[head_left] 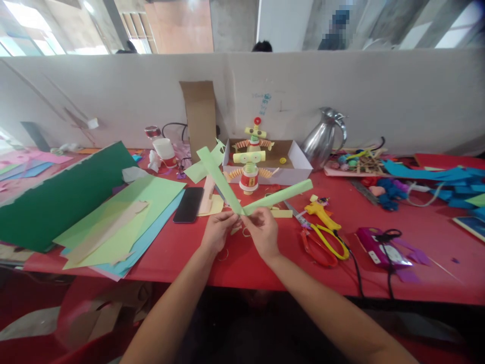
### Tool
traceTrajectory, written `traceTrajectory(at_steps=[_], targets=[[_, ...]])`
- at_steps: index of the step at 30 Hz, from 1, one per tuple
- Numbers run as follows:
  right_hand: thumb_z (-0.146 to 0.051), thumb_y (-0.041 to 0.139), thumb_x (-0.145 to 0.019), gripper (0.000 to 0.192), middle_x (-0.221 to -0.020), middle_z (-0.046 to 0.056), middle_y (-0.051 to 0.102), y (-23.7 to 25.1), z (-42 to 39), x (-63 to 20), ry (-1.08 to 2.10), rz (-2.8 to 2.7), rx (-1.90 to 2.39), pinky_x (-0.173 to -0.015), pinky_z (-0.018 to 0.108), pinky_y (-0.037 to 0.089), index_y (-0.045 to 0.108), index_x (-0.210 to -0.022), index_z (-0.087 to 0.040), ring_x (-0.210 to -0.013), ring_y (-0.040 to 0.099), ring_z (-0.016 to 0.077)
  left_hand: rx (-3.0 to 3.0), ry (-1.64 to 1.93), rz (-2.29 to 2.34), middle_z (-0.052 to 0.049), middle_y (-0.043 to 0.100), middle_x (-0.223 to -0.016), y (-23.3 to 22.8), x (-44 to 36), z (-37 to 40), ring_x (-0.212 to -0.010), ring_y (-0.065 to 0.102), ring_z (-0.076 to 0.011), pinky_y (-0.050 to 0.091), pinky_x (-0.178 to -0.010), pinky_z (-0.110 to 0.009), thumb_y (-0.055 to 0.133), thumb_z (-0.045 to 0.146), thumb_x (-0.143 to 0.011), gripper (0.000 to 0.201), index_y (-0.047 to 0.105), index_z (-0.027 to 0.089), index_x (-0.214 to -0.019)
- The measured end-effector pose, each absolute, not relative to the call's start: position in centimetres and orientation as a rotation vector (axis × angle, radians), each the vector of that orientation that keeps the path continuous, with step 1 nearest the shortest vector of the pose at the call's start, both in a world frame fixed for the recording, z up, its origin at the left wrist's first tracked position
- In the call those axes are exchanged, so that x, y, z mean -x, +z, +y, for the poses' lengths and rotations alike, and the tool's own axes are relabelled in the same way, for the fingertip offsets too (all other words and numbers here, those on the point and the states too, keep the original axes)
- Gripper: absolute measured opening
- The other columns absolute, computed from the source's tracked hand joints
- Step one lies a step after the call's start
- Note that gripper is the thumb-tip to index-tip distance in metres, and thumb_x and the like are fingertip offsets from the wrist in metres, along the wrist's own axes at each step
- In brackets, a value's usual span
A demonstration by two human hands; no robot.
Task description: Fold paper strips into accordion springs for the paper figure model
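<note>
Two light green paper strips [278,196] meet in a V between my hands, over the red table. My left hand [219,230] pinches the joint from the left, near the foot of the left strip [217,177]. From the other side, my right hand [263,233] grips the joint with its thumb and fingers. Whether the strips are glued or only overlapped there, I cannot tell. Just beyond them stands a paper cup figure [249,181] with pleated arms and a yellow head. A second, similar figure [254,136] is behind it.
Coloured paper sheets [159,194] and a black phone [188,205] lie left. To the right are scissors [329,241], a yellow glue gun [322,215] with its cord, and a magenta box [381,247]. A white box [291,174] and a steel jug [322,139] stand behind.
</note>
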State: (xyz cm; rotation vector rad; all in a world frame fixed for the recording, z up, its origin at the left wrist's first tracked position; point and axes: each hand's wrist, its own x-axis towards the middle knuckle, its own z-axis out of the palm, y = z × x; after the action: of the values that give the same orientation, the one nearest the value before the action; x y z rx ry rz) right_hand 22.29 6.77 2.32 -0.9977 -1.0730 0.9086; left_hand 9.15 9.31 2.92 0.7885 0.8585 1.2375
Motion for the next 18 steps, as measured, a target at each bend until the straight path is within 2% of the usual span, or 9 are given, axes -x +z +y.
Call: traceTrajectory(at_steps=[2,4,6,9,12,15,18], targets=[[-0.036,0.079,-0.072,0.034,-0.078,0.000,0.071,2.3,6.8,-22.1,0.921,-0.977,0.949,-0.056,0.029,0.057,0.058,-0.094,-0.023,-0.066,0.069,0.0185,-0.768,1.255,0.855,-0.006,0.073,-0.068,3.0,-9.1,9.3,-0.057,0.065,-0.0109,0.054,-0.063,-0.021,0.092,0.030,-0.047,0.033,0.076,0.012,-0.069],[-0.037,0.080,-0.070,0.039,-0.085,0.003,0.073,2.2,7.0,-22.0,0.988,-0.951,0.932,-0.059,0.031,0.059,0.060,-0.098,-0.021,-0.072,0.071,0.0205,-0.765,1.264,0.855,-0.006,0.073,-0.068,2.9,-9.0,9.4,-0.057,0.065,-0.0114,0.054,-0.062,-0.022,0.092,0.029,-0.047,0.032,0.076,0.013,-0.068],[-0.040,0.079,-0.071,0.035,-0.088,0.006,0.075,2.0,7.2,-22.1,1.073,-0.998,0.933,-0.059,0.031,0.058,0.067,-0.096,-0.019,-0.075,0.071,0.0223,-0.776,1.273,0.857,-0.006,0.073,-0.067,2.8,-8.9,9.5,-0.058,0.065,-0.0118,0.054,-0.062,-0.023,0.092,0.030,-0.047,0.031,0.076,0.013,-0.068],[-0.042,0.075,-0.074,0.026,-0.079,0.005,0.076,1.7,7.6,-22.4,1.107,-1.063,0.944,-0.060,0.031,0.057,0.074,-0.085,-0.018,-0.072,0.071,0.0227,-0.795,1.283,0.862,-0.005,0.072,-0.065,2.7,-8.9,9.4,-0.058,0.064,-0.0122,0.053,-0.062,-0.023,0.091,0.029,-0.048,0.030,0.076,0.013,-0.069],[-0.042,0.075,-0.075,0.023,-0.075,0.003,0.076,1.6,7.9,-23.0,1.045,-1.090,0.985,-0.066,0.033,0.056,0.076,-0.079,-0.019,-0.072,0.071,0.0227,-0.863,1.285,0.865,-0.005,0.071,-0.066,2.7,-9.0,9.2,-0.059,0.063,-0.0120,0.052,-0.061,-0.023,0.089,0.029,-0.052,0.028,0.076,0.014,-0.072],[-0.040,0.075,-0.074,0.021,-0.079,0.003,0.077,2.0,8.1,-23.5,0.950,-1.175,1.039,-0.071,0.033,0.055,0.077,-0.080,-0.020,-0.074,0.070,0.0232,-0.970,1.288,0.857,-0.004,0.073,-0.075,2.7,-9.1,9.1,-0.064,0.063,-0.0121,0.051,-0.062,-0.023,0.087,0.028,-0.056,0.032,0.077,0.017,-0.085],[-0.038,0.075,-0.073,0.018,-0.074,0.003,0.076,2.3,8.1,-23.7,0.933,-1.233,1.058,-0.067,0.032,0.054,0.077,-0.076,-0.019,-0.070,0.069,0.0222,-1.027,1.338,0.884,-0.004,0.072,-0.072,2.6,-9.0,9.3,-0.063,0.062,-0.0126,0.050,-0.062,-0.024,0.085,0.029,-0.060,0.023,0.076,0.016,-0.077]])
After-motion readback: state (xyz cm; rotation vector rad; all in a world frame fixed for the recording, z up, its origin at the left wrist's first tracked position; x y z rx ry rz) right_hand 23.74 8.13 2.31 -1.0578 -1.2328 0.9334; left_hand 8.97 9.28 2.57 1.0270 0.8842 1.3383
